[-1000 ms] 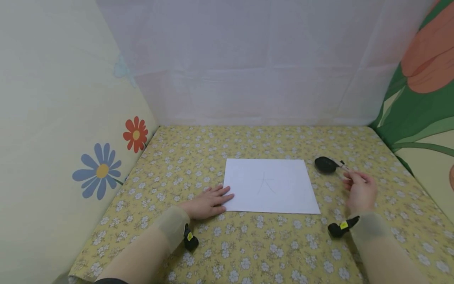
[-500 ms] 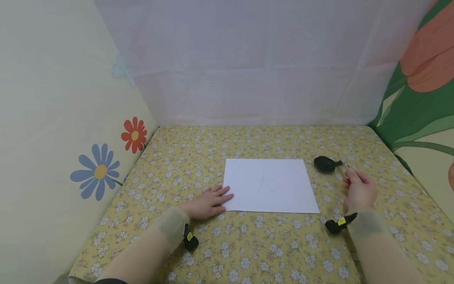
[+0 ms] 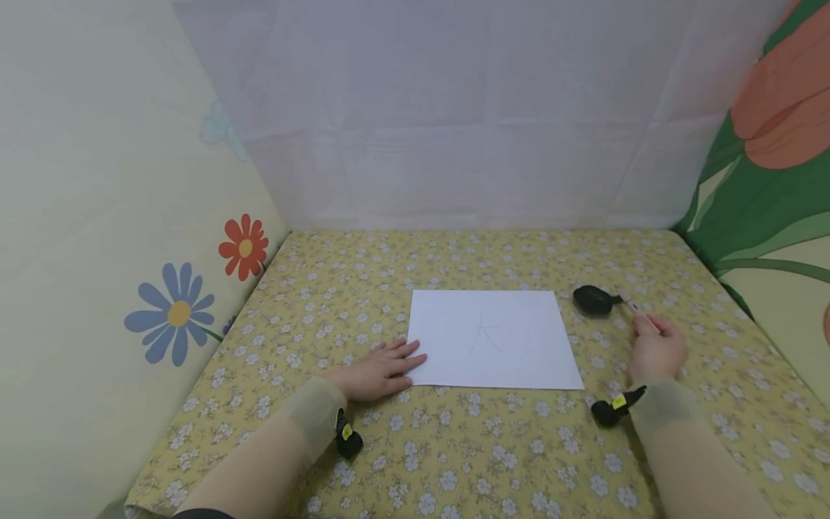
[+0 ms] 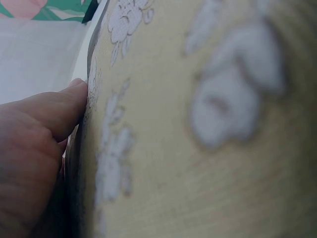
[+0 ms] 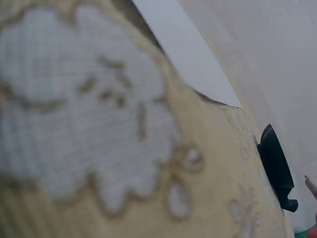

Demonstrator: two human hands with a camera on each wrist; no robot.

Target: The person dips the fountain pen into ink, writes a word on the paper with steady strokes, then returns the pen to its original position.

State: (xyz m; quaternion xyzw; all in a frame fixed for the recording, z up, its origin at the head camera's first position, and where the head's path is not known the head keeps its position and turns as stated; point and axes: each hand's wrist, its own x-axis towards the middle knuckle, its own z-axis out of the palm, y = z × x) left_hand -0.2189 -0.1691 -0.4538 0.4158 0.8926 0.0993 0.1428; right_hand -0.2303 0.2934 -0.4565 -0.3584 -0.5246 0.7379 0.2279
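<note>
A white sheet of paper [image 3: 532,349] lies on the table, bearing thin lines shaped like the character 大. My left hand [image 3: 372,371] rests with spread fingers on its lower left corner; the left wrist view shows part of this hand [image 4: 34,144] at the table's surface. To the right of the paper, my right hand [image 3: 658,352] pinches a slim, pale pen [image 3: 634,308]. Its dark tip points at a black oval thing [image 3: 591,300] with a short narrow end. In the right wrist view, the pen [image 5: 311,187] shows apart from the black oval thing [image 5: 275,163].
A yellow cloth [image 3: 454,440] with white flowers covers the table. A pale sheet [image 3: 480,130] hangs behind it. Flower-printed panels stand at the left [image 3: 97,288] and right [image 3: 778,202]. Black wrist cameras sit on both wrists.
My right hand has shifted slightly left, and the pen in it has drawn back from over the black thing's narrow end. The left hand and paper stay in place.
</note>
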